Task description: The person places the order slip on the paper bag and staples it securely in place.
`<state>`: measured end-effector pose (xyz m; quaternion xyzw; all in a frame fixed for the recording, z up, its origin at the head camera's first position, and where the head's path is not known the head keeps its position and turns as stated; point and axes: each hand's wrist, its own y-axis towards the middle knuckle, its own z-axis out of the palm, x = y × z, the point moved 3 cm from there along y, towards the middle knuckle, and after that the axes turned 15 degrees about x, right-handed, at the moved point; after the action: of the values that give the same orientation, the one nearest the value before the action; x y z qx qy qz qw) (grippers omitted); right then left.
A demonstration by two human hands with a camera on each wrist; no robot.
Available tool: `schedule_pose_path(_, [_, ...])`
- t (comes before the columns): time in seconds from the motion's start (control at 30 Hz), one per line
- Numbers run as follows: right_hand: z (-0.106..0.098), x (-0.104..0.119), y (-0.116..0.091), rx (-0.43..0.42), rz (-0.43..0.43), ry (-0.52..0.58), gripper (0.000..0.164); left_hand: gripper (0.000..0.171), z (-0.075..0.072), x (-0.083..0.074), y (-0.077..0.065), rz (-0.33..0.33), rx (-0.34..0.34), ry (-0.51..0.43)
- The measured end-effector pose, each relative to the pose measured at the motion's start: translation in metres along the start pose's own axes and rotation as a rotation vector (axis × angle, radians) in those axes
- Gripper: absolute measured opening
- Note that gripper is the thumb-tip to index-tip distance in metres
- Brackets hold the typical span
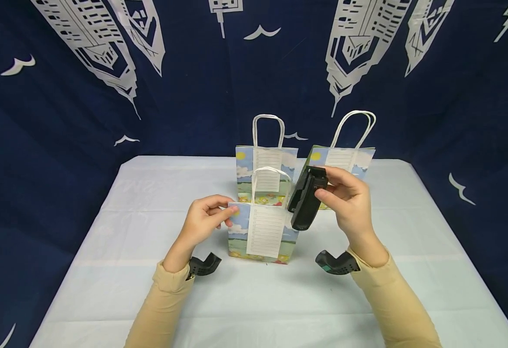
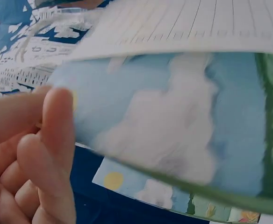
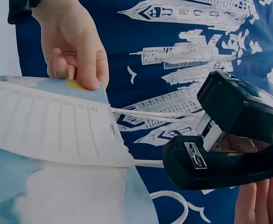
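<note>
My left hand pinches the upper left corner of the front paper gift bag between thumb and fingers. This bag has a painted sky and meadow and white twisted handles. A lined white checklist sheet lies against its front, its top at the bag's upper edge. In my right hand I grip a black stapler, held up by the bag's upper right corner. The right wrist view shows the stapler's jaws apart, beside the bag's handles.
Two similar bags stand behind: one directly behind the front bag, another to the right, partly hidden by my right hand. Both carry lined sheets. A white cloth covers the table; a dark blue printed curtain hangs behind.
</note>
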<state>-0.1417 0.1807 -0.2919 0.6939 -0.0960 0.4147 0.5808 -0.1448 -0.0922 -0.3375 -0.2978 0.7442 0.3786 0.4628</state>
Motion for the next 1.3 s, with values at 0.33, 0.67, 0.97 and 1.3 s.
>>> schedule_pose_path(0.33, [-0.021, 0.003, -0.024, -0.035, 0.136, -0.024, 0.030, 0.012, -0.026, 0.026, 0.001, 0.066, -0.257, -0.087])
schedule_pose_path(0.67, [-0.041, -0.001, -0.048, -0.134, 0.297, -0.135, 0.033, 0.018, -0.058, 0.021, -0.004, 0.087, -0.425, -0.077])
schedule_pose_path(0.97, [-0.055, -0.010, -0.073, -0.156, 0.516, -0.213, 0.028, 0.011, -0.085, 0.019, -0.009, 0.095, -0.542, -0.090])
schedule_pose_path(1.3, [-0.070, -0.018, -0.097, -0.080, 0.838, -0.426, 0.047, 0.005, -0.116, 0.022, -0.011, 0.105, -0.684, -0.079])
